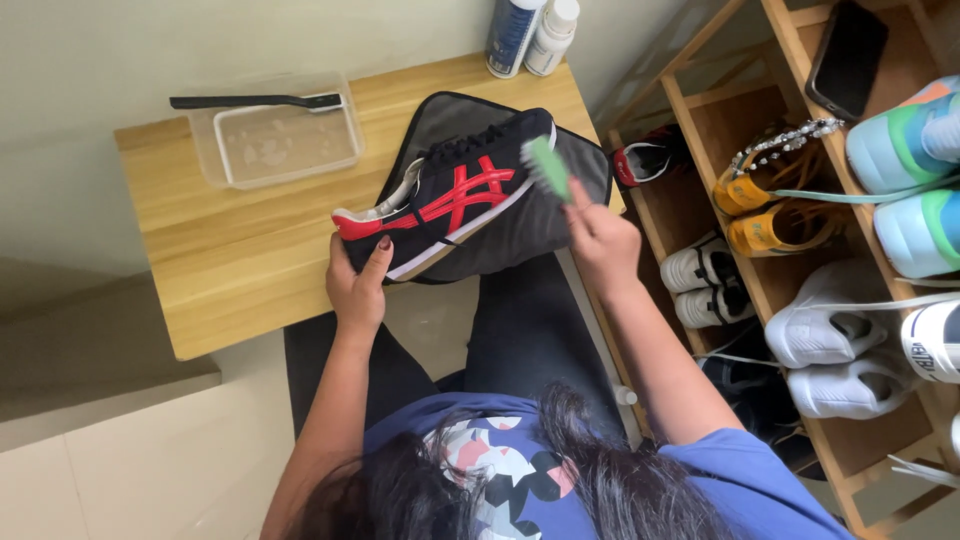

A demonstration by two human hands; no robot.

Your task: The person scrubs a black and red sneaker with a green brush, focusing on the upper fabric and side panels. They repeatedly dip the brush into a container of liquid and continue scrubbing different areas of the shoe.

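Head view looks down on a small wooden table point(230, 250) where a black sneaker with red stripes point(450, 195) lies on a grey mat point(520, 225). Left hand point(357, 285) clasps the shoe's heel end; right hand point(600, 240) grips a green brush point(547, 167) against its toe. A clear tray of water point(275, 140) sits near, with a shoe rack point(800, 250) alongside.

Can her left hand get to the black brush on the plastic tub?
Probably yes, but not right now. The left hand grips the black and red shoe. Bare table lies between it and the black brush across the tub, so nothing blocks it.
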